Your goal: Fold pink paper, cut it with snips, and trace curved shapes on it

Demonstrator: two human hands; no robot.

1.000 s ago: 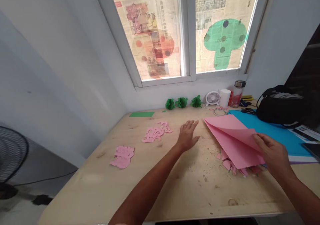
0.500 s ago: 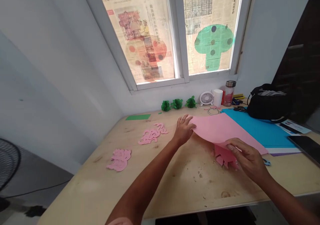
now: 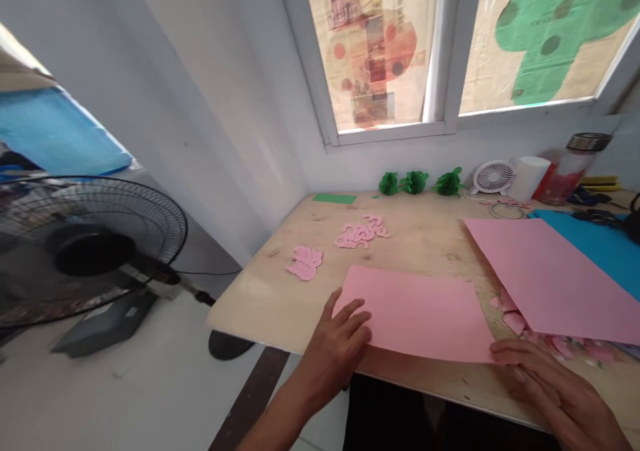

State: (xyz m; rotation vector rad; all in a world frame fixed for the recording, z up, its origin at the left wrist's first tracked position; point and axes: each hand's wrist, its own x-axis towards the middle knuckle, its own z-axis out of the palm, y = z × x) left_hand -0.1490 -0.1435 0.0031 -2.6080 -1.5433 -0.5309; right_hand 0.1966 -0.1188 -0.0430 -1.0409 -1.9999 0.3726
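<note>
A sheet of pink paper (image 3: 420,311) lies in front of me at the table's near edge, its near side slightly lifted. My left hand (image 3: 340,341) grips its left end, fingers on top and the thumb hidden. At the near right corner, my right hand (image 3: 555,384) pinches the same sheet. Another pink sheet (image 3: 560,271) rests to the right, partly over pink paper scraps (image 3: 515,321). Beyond my left hand lie two pink paper cutouts, a rounded one (image 3: 305,263) and a curly one (image 3: 361,232).
Green paper shapes (image 3: 415,182) and a small white fan (image 3: 494,177) stand along the wall. A green strip (image 3: 334,199) lies at the back left. Blue sheets (image 3: 595,237) and a glass bottle (image 3: 573,171) are at the right. A large fan (image 3: 90,251) stands left of the table (image 3: 250,304).
The view has turned left and down. A pink sheet has come off the other one and moved toward me, left of the scraps, with both hands on it. The other sheet stays at the right.
</note>
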